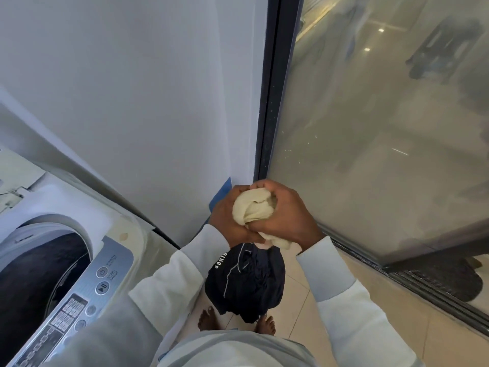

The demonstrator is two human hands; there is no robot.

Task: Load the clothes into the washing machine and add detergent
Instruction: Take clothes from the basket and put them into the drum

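Both hands hold a bunched cream cloth [255, 209] in front of me, right of the washing machine. My left hand [229, 217] grips its left side and my right hand [284, 215] closes over its top and right side. A dark navy garment [244, 283] with white lettering and piping hangs below the hands, held together with the cream cloth. The top-loading washing machine [116, 234] stands at the lower left, lid up, its round drum opening [34, 274] dark inside. Its silver control panel [84, 300] faces me. No detergent is in view.
A white wall [145, 88] rises behind the machine. A dark-framed frosted glass door [370, 128] fills the right side, its track along the beige tiled floor [304, 300]. My bare feet [209, 320] stand on the tiles beneath the hanging garment.
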